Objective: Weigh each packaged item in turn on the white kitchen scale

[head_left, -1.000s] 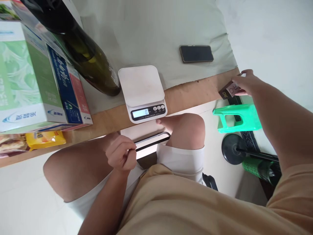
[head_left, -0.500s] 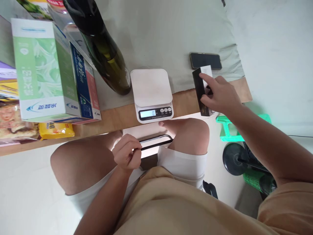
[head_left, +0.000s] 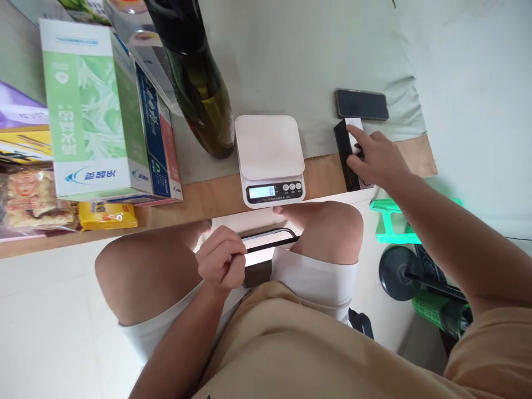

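Observation:
My left hand (head_left: pixel 222 257) is closed over my lap. A thin black bar (head_left: pixel 272 244) meets its fingertips; whether the fingers grip it I cannot tell. On the right, my right hand (head_left: pixel 376 158) has index finger and thumb on a small black-and-white box (head_left: pixel 344 155) lying at the table's front edge. Just behind that box lies a dark phone (head_left: pixel 361 104). A white kitchen scale (head_left: pixel 270 147) stands between my hands, further back than the left one. Its pan is bare and its lit display reads 0.
Left of the scale stands a tall dark green bottle (head_left: pixel 203 100). Further left are a green-and-white carton (head_left: pixel 83 116), a dark blue box (head_left: pixel 152 133), a yellow packet (head_left: pixel 108 215) and bagged snacks (head_left: pixel 37 197). A bright green stool (head_left: pixel 393 221) is on the floor at right.
The view has shifted, so the table things appear further right. The small box looks slightly lower and smaller under my right hand. My left hand keeps its closed pose.

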Demonstrator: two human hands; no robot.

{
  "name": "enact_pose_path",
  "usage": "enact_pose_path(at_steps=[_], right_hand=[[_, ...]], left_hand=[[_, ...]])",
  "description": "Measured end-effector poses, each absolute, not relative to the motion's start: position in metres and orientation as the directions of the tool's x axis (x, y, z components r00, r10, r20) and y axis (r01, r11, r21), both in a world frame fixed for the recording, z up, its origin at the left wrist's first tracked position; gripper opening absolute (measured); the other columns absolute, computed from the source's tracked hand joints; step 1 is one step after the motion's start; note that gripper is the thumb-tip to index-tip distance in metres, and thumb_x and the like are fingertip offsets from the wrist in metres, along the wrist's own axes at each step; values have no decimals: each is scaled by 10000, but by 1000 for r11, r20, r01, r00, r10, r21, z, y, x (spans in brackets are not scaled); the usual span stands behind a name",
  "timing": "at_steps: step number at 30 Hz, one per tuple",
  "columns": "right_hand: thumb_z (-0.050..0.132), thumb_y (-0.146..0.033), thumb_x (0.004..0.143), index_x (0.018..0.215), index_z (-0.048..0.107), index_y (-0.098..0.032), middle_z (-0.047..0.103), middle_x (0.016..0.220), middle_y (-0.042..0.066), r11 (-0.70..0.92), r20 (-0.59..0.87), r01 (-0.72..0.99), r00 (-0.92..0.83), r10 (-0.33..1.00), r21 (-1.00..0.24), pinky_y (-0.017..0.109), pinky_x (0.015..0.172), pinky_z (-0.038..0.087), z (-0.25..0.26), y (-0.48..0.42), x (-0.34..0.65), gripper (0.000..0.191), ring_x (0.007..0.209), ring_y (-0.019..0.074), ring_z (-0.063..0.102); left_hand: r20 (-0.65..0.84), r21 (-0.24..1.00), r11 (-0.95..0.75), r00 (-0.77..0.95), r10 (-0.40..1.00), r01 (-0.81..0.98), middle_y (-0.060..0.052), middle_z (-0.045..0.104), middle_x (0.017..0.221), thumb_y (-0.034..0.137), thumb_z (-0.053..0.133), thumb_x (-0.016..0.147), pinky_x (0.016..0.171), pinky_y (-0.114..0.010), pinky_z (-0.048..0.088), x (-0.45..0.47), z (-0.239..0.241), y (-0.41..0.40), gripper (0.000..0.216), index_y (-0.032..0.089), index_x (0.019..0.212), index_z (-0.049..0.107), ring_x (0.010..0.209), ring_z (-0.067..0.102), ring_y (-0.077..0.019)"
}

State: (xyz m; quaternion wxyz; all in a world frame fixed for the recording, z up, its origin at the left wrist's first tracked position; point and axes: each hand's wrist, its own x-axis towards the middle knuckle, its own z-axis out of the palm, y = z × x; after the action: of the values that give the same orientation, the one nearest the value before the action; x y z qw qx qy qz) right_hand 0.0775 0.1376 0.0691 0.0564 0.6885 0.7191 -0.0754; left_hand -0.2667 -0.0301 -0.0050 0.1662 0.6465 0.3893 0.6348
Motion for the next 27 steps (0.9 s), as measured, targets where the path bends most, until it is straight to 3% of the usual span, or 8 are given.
enact_pose_path(at_steps=[4, 7, 10, 13, 16, 19, 23, 27], right_hand=[[518, -454, 926, 1717, 399, -326, 645, 1192, 177, -58, -217, 998, 57, 975, 2, 537, 952, 566, 80, 136, 72, 810, 1020, 325, 649], [565, -511, 923, 1674, 473, -305, 607, 1403, 220, -89, -98, 995, 85, 992, -38, 600, 1031, 576, 96, 124, 61, 784, 1180, 377, 671], [573, -414, 940, 1591, 553, -259, 635, 1414, 230, 110, 138, 967, -79, 987, -231, 592, 1136, 568, 105, 97, 33, 669, 1298, 382, 675], [553, -380, 969, 1499, 595, -293, 694, 1318, 174, 388, 305, 785, -265, 915, -483, 584, 1086, 618, 97, 59, -24, 539, 1211, 338, 726], [533, -450, 1016, 1467, 590, -322, 708, 1387, 122, 404, 246, 560, -337, 909, -724, 579, 1118, 627, 81, 24, -104, 472, 1283, 315, 714], [489, -508, 1038, 1603, 465, -301, 580, 1637, 108, 340, 152, 396, -435, 888, -853, 566, 1311, 518, 70, 12, -174, 602, 1567, 310, 544], [436, -532, 1033, 1725, 260, -294, 319, 1838, 28, 241, 42, 363, -479, 877, -900, 559, 1462, 303, 71, 25, -221, 753, 1757, 286, 257], [429, -531, 1003, 1757, 149, -318, 262, 1856, -16, 229, -15, 418, -505, 863, -879, 618, 1488, 172, 73, 33, -235, 833, 1776, 290, 198]], left_hand=[[692, 714, -640, -145, 707, 285, 14, 531, 602, -29, 540, 773, 481, -223, 374, -267, -3, -33, 221, 175, 691, 563, 531, 502, -99], [706, 701, -632, -193, 682, 331, 6, 542, 619, -9, 540, 811, 494, -238, 380, -272, 1, -37, 221, 178, 695, 559, 550, 510, -107], [725, 684, -582, -326, 607, 440, -4, 561, 668, 58, 567, 869, 595, -300, 479, -283, 5, -40, 196, 194, 729, 572, 646, 571, -142], [715, 699, -458, -509, 479, 550, -43, 635, 899, 234, 615, 944, 872, -436, 611, -300, 5, -36, 76, 228, 884, 661, 922, 667, -209], [689, 724, -396, -567, 453, 564, -85, 642, 1315, 450, 606, 1013, 1214, -530, 535, -320, 3, -26, 367, 255, 1314, 686, 1314, 630, -267], [633, 771, -367, -556, 539, 521, -79, 523, 1648, 547, 533, 1083, 1397, -501, 372, -337, 4, -13, 621, 248, 1624, 479, 1611, 452, -297], [583, 801, -386, -456, 672, 457, -46, 379, 1795, 621, 305, 1142, 1428, -495, 372, -349, 9, -2, 630, 332, 1702, 316, 1727, 323, -282], [507, 829, -320, -375, 776, 459, -82, 429, 1768, 679, 231, 1124, 1410, -561, 396, -355, 7, -4, 680, 336, 1707, 302, 1705, 376, -308]])
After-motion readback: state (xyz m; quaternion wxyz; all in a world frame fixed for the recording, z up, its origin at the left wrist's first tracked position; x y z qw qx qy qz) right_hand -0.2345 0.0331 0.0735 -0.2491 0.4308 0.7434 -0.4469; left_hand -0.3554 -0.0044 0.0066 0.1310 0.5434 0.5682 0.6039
